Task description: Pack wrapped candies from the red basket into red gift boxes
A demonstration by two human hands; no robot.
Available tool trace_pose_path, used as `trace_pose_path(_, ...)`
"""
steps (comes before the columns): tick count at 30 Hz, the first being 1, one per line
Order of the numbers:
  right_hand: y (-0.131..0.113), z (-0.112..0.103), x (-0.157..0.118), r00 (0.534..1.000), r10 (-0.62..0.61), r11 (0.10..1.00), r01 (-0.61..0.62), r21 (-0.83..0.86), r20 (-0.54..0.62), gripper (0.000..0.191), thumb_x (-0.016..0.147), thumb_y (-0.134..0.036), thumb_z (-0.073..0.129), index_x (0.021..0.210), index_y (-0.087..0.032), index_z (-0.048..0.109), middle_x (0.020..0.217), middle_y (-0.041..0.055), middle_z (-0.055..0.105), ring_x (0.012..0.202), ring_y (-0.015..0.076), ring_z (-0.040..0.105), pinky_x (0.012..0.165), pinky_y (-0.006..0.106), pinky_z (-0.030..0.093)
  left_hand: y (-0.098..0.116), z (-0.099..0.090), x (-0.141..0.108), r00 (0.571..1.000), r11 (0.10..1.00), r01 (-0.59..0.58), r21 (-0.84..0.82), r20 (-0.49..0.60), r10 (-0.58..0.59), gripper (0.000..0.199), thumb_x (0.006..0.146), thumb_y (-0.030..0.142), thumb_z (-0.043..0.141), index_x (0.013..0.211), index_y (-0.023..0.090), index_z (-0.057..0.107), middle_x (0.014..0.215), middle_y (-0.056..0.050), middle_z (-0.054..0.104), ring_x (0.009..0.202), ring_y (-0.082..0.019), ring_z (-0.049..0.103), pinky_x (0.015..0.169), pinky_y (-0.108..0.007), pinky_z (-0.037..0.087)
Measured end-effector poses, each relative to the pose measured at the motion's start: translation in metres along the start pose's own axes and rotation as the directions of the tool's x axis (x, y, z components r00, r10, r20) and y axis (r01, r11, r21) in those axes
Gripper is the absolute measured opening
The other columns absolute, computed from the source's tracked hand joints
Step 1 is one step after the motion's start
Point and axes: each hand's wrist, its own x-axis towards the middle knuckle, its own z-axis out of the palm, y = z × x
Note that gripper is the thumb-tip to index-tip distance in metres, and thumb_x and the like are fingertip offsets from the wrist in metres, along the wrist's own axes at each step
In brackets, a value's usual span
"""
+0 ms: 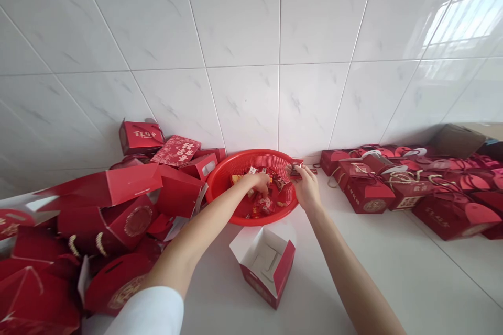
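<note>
A round red plastic basket point(220, 166) with perforated sides holds a mix of small wrapped sweets point(264, 205). My left hand point(261, 182) reaches down into it, fingers curled among the sweets; what they grip, if anything, is hidden. At the basket's right rim, my right hand point(307, 183) is closed on small dark red and brown packets point(296, 168), likely wrapped sweets. Between my forearms, in front of the basket, stands an open red gift box point(262, 267). Its flaps are spread and its white inside shows nothing in it.
Many red gift boxes lie heaped on the left, several of them open point(108, 220). On the right, closed red boxes with cord handles point(369, 193) stand in rows. A brown carton point(458, 141) is at the far right. A white tiled wall point(243, 104) rises behind the basket.
</note>
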Motion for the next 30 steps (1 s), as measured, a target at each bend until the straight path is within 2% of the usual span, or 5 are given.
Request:
trace_pose_path(6,0.002,-0.001,0.001,1.000,-0.012,1.000,0.012,-0.016,0.016,0.025,0.060,-0.036,0.085,0.070,-0.021,0.067,0.080,0.0046,0.074,0.090,0.0243,0.071,0.075,0.033,0.055,-0.013,-0.002,-0.004,0.989,0.919,-0.136,-0.371,-0.102,0.106,0.018,0.055,0.024,0.083,0.060,0.021,0.066,0.063,0.001,0.065,0.066,-0.019,0.060,0.060,-0.028,0.043)
trace_pose_path(13,0.001,-0.002,0.001,1.000,-0.013,1.000,0.013,-0.021,0.014,0.026,0.060,-0.036,0.084,0.070,-0.020,0.067,0.079,0.0045,0.073,0.087,0.0237,0.071,0.075,0.033,0.056,0.010,0.006,0.002,0.918,0.828,-0.397,-0.396,-0.168,0.359,0.007,0.059,0.022,0.081,0.062,0.020,0.075,0.069,-0.001,0.071,0.063,-0.017,0.060,0.058,-0.026,0.041)
trace_pose_path(20,0.000,0.002,-0.002,0.999,-0.042,0.999,0.042,-0.020,-0.005,0.024,0.060,-0.037,0.082,0.068,-0.021,0.066,0.075,0.0020,0.070,0.080,0.0198,0.067,0.070,0.030,0.052,0.006,0.003,-0.003,0.902,0.791,-0.365,-0.491,-0.396,0.170,0.023,0.066,0.027,0.076,0.051,0.017,0.061,0.051,0.002,0.057,0.052,-0.012,0.048,0.052,-0.026,0.032)
trace_pose_path(25,-0.004,0.008,-0.009,0.998,-0.053,0.998,0.052,-0.047,-0.024,0.021,0.060,-0.036,0.080,0.066,-0.022,0.066,0.073,-0.0001,0.068,0.072,0.0159,0.060,0.066,0.028,0.049,-0.003,-0.012,-0.023,0.858,0.524,-0.471,-0.709,-0.506,0.086,0.034,0.066,0.045,0.081,0.066,0.016,0.064,0.063,0.000,0.062,0.060,-0.014,0.057,0.057,-0.026,0.043)
trace_pose_path(30,-0.012,0.010,-0.014,0.993,0.018,0.995,-0.007,-0.095,0.116,0.028,0.059,-0.041,0.085,0.072,-0.022,0.069,0.081,0.0001,0.070,0.075,0.0157,0.060,0.066,0.026,0.049,0.001,-0.014,-0.041,0.833,0.312,-0.534,-0.786,-0.552,0.038,0.042,0.065,0.050,0.085,0.080,0.016,0.066,0.074,-0.001,0.064,0.069,-0.014,0.061,0.063,-0.027,0.049)
